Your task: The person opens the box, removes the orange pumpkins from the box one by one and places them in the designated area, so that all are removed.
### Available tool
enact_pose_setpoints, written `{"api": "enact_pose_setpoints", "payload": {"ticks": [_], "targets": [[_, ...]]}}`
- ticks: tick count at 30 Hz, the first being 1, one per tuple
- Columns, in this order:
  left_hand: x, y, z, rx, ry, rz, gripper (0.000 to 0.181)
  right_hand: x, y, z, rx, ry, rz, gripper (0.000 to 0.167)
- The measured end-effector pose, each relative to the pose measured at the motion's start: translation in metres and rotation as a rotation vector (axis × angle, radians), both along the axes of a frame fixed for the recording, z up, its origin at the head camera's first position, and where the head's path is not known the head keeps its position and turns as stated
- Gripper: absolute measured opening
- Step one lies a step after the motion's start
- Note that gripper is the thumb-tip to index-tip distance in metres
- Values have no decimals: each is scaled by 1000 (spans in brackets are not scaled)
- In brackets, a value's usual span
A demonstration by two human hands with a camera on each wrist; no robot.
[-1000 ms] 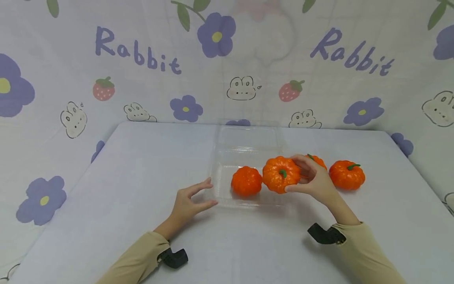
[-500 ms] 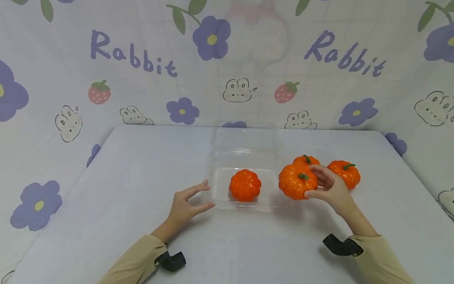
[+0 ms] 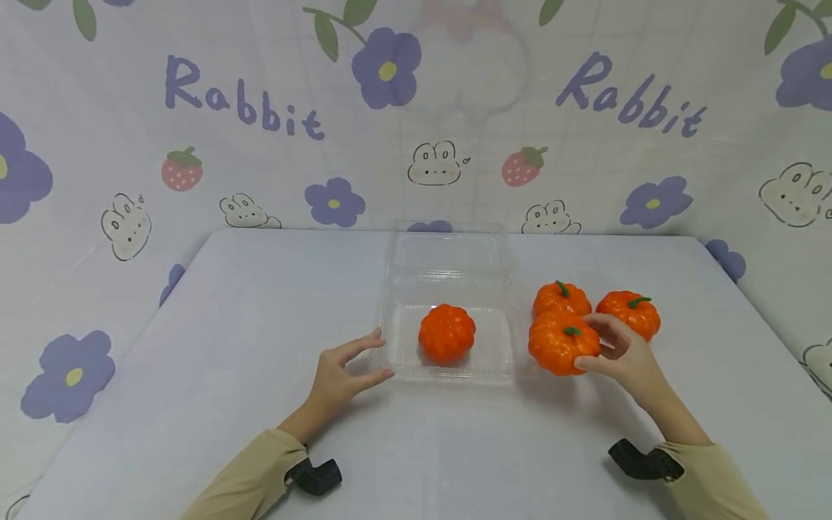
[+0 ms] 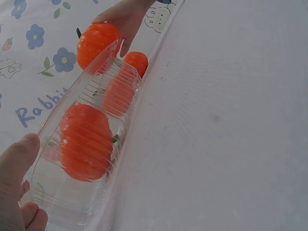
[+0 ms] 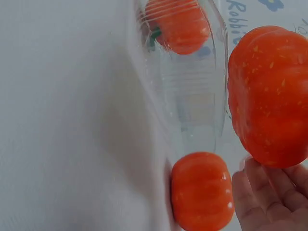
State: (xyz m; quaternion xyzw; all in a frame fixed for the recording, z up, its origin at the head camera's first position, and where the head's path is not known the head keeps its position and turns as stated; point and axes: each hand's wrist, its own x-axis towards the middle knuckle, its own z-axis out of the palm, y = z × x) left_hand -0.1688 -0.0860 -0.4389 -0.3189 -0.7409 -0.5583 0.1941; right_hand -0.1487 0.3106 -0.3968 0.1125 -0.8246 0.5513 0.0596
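Observation:
My right hand pinches an orange toy pumpkin with a green stem, holding it above the table just right of a clear plastic clamshell box. The same pumpkin looms large in the right wrist view. Inside the box's near half lies another pumpkin; its stem points down toward the bottom. My left hand has thumb and forefinger spread, touching the box's left edge. Two more pumpkins stand on the table, one behind the held one and one farther right.
The box's lid lies folded back toward the rear of the white table. A curtain printed with rabbits, flowers and strawberries hangs behind. Dark wrist cameras are strapped at both sleeves.
My right hand has carried its pumpkin rightward and slightly toward me, from over the box's right side to beside it. The left hand stays at the box's edge.

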Motion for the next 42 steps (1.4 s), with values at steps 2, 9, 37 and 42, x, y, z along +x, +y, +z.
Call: {"api": "enact_pose_setpoints", "payload": {"ticks": [2,9,37,42], "targets": [[0,0,1,-7,0,6,40,0,3,-1,13,-3,-6,48],[0,-1,1,-8,22,0,40,1,20,-1,122,-46,1,58],[0,0,-1,9,8,-6,40,-2,40,-9,334,-199,-2,63],[0,1,0,9,12,-3,40,-2,41,-9,305,-222,27,64]]}}
